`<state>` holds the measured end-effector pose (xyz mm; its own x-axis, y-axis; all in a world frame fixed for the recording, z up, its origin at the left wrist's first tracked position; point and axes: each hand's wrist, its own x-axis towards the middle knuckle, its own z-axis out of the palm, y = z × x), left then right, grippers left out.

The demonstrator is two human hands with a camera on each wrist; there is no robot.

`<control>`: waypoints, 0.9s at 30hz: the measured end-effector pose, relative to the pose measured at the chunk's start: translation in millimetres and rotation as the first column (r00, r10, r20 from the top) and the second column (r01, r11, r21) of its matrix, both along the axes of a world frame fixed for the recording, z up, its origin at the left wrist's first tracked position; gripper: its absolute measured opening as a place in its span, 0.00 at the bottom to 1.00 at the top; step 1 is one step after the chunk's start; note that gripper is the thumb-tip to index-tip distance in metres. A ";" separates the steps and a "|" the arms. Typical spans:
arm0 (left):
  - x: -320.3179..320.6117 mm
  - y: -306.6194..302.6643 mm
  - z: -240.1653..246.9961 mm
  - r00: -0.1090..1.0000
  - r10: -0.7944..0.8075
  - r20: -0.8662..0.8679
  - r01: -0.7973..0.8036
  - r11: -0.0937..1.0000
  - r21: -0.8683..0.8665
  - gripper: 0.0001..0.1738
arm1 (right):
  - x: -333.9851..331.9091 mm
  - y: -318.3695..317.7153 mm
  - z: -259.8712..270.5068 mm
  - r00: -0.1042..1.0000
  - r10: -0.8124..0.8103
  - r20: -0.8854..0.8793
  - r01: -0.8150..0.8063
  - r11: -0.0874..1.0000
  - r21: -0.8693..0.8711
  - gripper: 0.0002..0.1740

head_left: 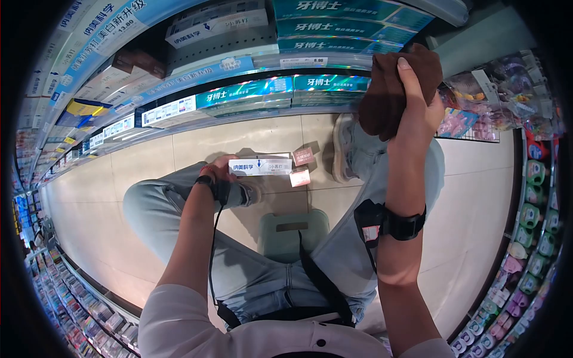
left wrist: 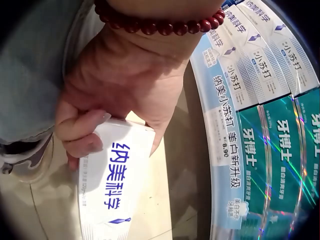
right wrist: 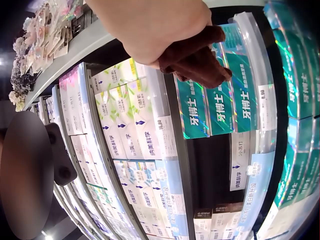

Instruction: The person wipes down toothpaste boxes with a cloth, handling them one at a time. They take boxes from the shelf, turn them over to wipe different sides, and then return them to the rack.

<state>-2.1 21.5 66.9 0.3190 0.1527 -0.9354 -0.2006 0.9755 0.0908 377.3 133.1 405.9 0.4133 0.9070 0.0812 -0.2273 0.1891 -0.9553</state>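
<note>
Low between the knees, my left hand [head_left: 222,167] grips a white toothpaste box [head_left: 256,167] with blue lettering by one end. In the left wrist view, fingers curl round one side of the white toothpaste box [left wrist: 112,185] and the thumb side is on the other. Two small reddish and white boxes [head_left: 302,156] show beside its far end in the head view. My right hand [head_left: 421,116], raised by the shelf, holds a folded brown cloth [head_left: 388,89], thumb on top. The brown cloth [right wrist: 200,55] overlaps teal toothpaste boxes [right wrist: 217,107] in the right wrist view.
Stacked teal toothpaste boxes [head_left: 325,45] and white ones line the shelf ahead, behind a price-strip edge [head_left: 304,62]. Bagged goods [head_left: 495,89] hang at the right. A pale green stool [head_left: 268,238] stands between the legs. Bottles [head_left: 534,215] fill a rack at the far right.
</note>
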 end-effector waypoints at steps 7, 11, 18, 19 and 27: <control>-16.4 -2.2 -38.4 0.989 0.134 -0.060 -0.144 0.971 -0.193 0.19 | -1.2 -1.7 0.5 0.997 0.062 -0.041 -0.062 0.998 0.000 0.21; -22.1 -13.1 -67.5 0.943 0.304 -0.136 -0.324 0.932 -0.165 0.22 | -6.8 -1.2 1.0 0.997 0.052 -0.058 -0.053 0.999 -0.010 0.15; -14.6 -9.3 -73.1 0.900 0.393 -0.188 -0.429 0.875 -0.224 0.21 | -8.6 -1.0 -1.7 0.999 0.046 -0.022 -0.047 0.997 -0.057 0.22; -14.0 -10.1 -75.1 0.894 0.400 -0.200 -0.439 0.872 -0.217 0.21 | -8.8 -0.6 -2.6 0.999 0.049 -0.022 -0.050 0.997 -0.058 0.22; -10.6 -17.9 -99.1 0.891 0.381 -0.248 -0.424 0.893 -0.151 0.22 | -19.8 0.7 -4.6 0.998 0.060 -0.020 -0.061 0.997 -0.042 0.15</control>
<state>-12.7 3.6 -32.2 0.0664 0.0336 -0.9972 -0.5776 0.8163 -0.0110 357.5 133.8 401.4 0.3583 0.9330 0.0353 -0.2548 0.1341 -0.9577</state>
